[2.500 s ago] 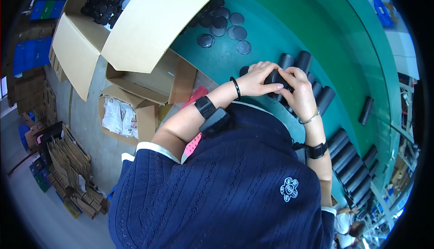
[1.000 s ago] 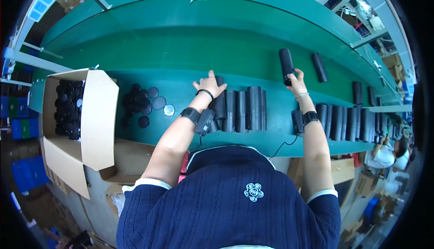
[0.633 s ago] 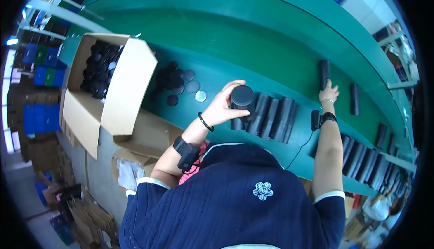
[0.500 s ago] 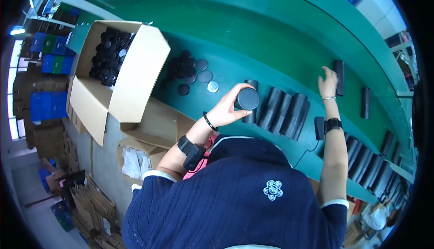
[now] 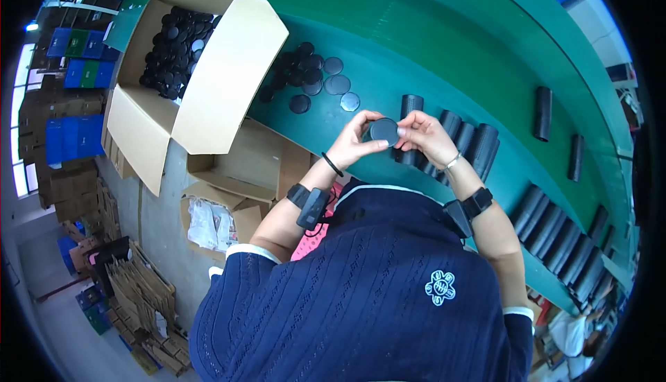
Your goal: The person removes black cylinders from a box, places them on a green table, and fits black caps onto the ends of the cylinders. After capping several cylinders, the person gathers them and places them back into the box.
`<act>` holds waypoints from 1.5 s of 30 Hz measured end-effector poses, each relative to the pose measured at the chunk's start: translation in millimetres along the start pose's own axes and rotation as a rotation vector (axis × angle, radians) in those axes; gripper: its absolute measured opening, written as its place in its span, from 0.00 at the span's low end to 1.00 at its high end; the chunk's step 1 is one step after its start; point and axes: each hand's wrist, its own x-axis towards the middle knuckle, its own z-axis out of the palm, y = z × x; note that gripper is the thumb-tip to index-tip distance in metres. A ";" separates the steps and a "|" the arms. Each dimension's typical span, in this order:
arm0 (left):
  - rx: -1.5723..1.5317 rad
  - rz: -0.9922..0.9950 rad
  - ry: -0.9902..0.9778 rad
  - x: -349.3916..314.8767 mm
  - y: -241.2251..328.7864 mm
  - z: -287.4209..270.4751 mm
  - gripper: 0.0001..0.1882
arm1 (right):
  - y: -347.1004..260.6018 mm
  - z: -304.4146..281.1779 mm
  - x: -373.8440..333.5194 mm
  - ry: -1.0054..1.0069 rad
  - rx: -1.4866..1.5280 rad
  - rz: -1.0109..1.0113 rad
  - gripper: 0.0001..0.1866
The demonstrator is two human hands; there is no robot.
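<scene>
A round black cap (image 5: 383, 131) is held up in front of me by both hands. My left hand (image 5: 352, 142) grips its left edge between thumb and fingers. From the other side, the fingers of my right hand (image 5: 431, 136) are closed on the cap's right edge. Just behind the hands a black tube (image 5: 411, 107) lies on the green worktop, partly covered by them. Several more black tubes (image 5: 482, 148) lie side by side to its right, their near ends partly hidden by my right hand and wrist. Loose black caps (image 5: 312, 77) are scattered to the left, beyond my left hand.
An open cardboard box (image 5: 225, 77) full of black caps stands at the left. Below it sits another open carton (image 5: 239, 167). Along the green belt lie single tubes (image 5: 543, 115), with a row of tubes (image 5: 555, 233) at the right. Folded cardboard (image 5: 146, 292) is stacked lower left.
My right hand has come left from beside the far-right tube and now grips the cap. My left hand still holds the cap. The view has shifted slightly.
</scene>
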 end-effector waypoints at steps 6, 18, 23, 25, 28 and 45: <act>-0.067 0.057 0.116 1.7 -3.1 -6.4 0.18 | -14.1 19.7 23.5 -0.015 0.010 0.023 0.13; -0.055 -0.019 0.069 2.3 8.4 -11.0 0.30 | -8.5 22.6 34.5 -0.021 0.015 0.058 0.17; -0.212 -0.032 0.076 10.3 11.0 -21.6 0.27 | 2.2 16.1 28.1 -0.041 0.261 -0.006 0.17; -0.401 -0.009 0.085 12.4 25.9 -23.7 0.23 | 4.9 7.1 23.1 -0.078 0.307 -0.005 0.18; -0.577 -0.033 0.044 20.2 44.7 -22.1 0.23 | -8.2 14.3 11.0 0.014 -0.291 -0.133 0.33; 0.458 0.315 0.074 56.1 56.4 57.6 0.35 | 21.8 -19.9 7.8 0.132 -0.189 -0.031 0.37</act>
